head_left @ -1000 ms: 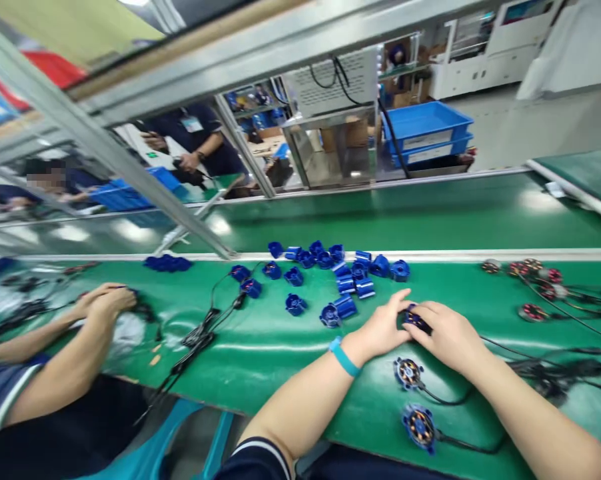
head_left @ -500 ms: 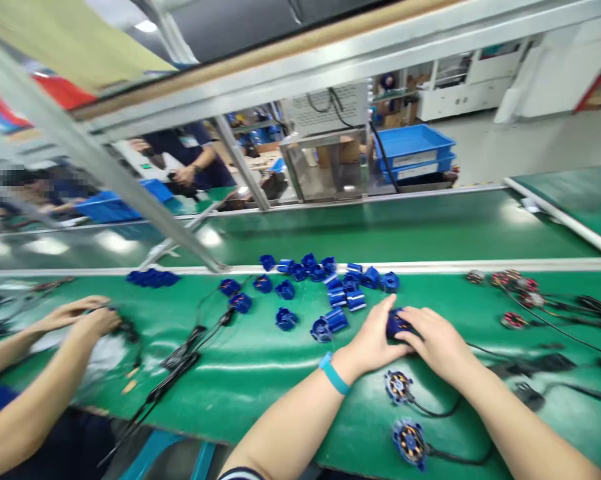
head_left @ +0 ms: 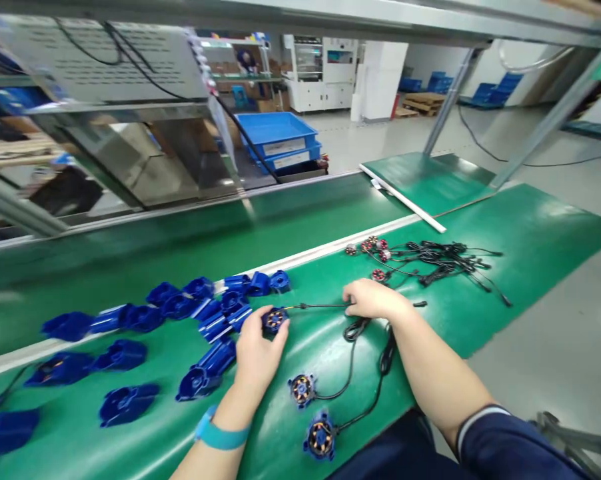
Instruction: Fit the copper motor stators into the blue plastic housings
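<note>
My left hand (head_left: 258, 353) grips a blue motor housing (head_left: 274, 321) between thumb and fingers; copper windings show in its open face. A thin black cable (head_left: 323, 306) runs from it, stretched nearly straight, to my right hand (head_left: 376, 299), whose fingers are closed on it. Nearer to me lie a wired motor (head_left: 302, 389) and another wired motor (head_left: 321, 437), both in blue housings with windings facing up. Beside my left hand, several blue housings (head_left: 220, 360) lie in loose groups without visible wires.
Past my right hand are several small red-and-copper motor cores (head_left: 379, 275) and a heap of black cables (head_left: 445, 257). A white rail (head_left: 325, 253) borders the green bench (head_left: 540, 233). Stacked blue trays (head_left: 280, 133) stand beyond, and a metal frame beam (head_left: 300, 23) crosses overhead.
My view has swung right, and the co-worker's arms have left it. My right hand has moved away from the housing to the right, along the cable; my left hand keeps the housing.
</note>
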`<state>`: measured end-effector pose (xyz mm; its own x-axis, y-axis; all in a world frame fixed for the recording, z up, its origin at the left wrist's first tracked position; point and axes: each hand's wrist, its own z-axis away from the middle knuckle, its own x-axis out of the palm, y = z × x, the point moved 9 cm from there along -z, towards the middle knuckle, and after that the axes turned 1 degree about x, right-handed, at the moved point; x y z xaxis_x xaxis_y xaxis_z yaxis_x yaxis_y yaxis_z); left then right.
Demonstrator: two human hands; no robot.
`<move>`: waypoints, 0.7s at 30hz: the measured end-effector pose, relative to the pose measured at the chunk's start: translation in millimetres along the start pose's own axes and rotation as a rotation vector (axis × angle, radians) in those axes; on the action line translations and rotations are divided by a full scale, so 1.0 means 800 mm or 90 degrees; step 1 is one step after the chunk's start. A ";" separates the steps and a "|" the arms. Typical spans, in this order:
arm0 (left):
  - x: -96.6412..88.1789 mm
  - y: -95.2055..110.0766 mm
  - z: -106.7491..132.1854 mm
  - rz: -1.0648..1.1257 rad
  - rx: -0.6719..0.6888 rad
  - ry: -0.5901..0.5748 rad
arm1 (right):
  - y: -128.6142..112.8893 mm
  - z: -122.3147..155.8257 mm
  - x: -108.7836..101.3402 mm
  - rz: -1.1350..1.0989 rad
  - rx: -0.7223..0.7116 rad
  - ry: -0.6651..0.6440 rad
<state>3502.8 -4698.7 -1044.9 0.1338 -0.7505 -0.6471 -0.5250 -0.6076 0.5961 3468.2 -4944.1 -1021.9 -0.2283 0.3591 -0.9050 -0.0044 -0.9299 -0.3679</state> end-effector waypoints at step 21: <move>0.021 0.039 0.012 0.095 0.133 -0.166 | -0.086 -0.012 0.035 -0.145 -0.147 0.157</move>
<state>3480.6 -4727.6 -1041.3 -0.1623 -0.7191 -0.6757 -0.6868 -0.4094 0.6006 3471.4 -4869.2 -1024.3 -0.0055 0.5879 -0.8089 0.1967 -0.7925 -0.5773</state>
